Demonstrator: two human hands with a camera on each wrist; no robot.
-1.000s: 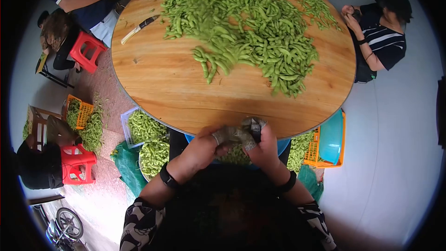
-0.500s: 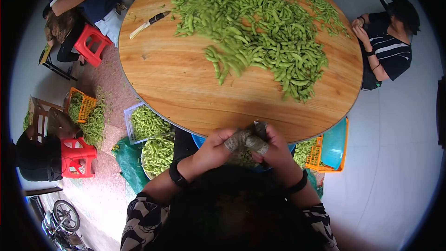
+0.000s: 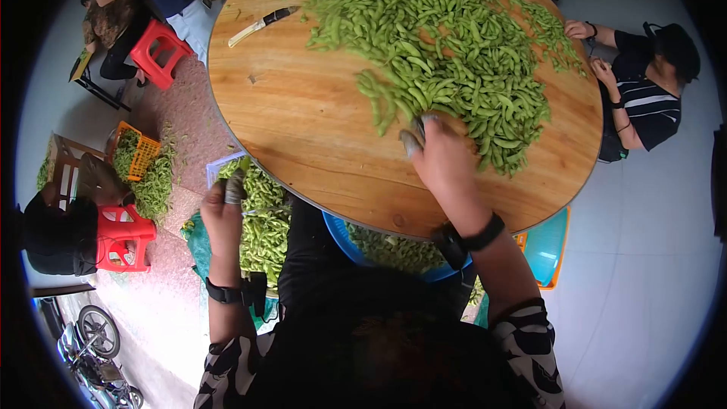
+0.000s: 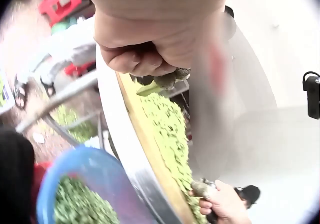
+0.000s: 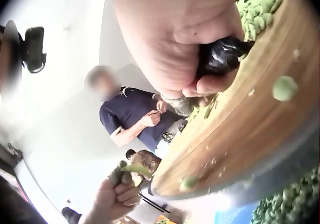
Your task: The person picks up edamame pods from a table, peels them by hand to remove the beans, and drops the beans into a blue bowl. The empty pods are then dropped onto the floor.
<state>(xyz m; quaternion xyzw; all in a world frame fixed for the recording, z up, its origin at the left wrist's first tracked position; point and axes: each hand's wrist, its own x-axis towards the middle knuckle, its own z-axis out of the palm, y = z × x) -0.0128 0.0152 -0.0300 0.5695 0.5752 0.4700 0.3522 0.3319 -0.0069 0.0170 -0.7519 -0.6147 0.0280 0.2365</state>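
My left hand [image 3: 222,220], grey wrapping on its fingertips, pinches a green soybean pod [image 5: 136,169]; in the head view it is over a heap of pods [image 3: 265,235] left of the table. My right hand [image 3: 447,163] reaches across the round wooden table [image 3: 318,144], thumb and forefinger parted at the near edge of the large pod pile [image 3: 447,53]. Grey wrapping [image 5: 177,104] covers its thumb, and a shiny black wrap [image 5: 225,56] shows among its fingers. Loose green beans [image 5: 285,88] appear below the right hand in the right wrist view.
A blue basin [image 3: 337,235] holding green beans sits below the table's near edge. A knife [image 3: 261,26] lies on the table's left side. People sit around, one at the right [image 3: 651,91]. Red stools [image 3: 159,53] and a motorcycle [image 3: 91,348] are at left.
Both hands were together at the table's near edge. They have separated: the left has moved out left with a pod, the right forward to the pile. The head view has shifted.
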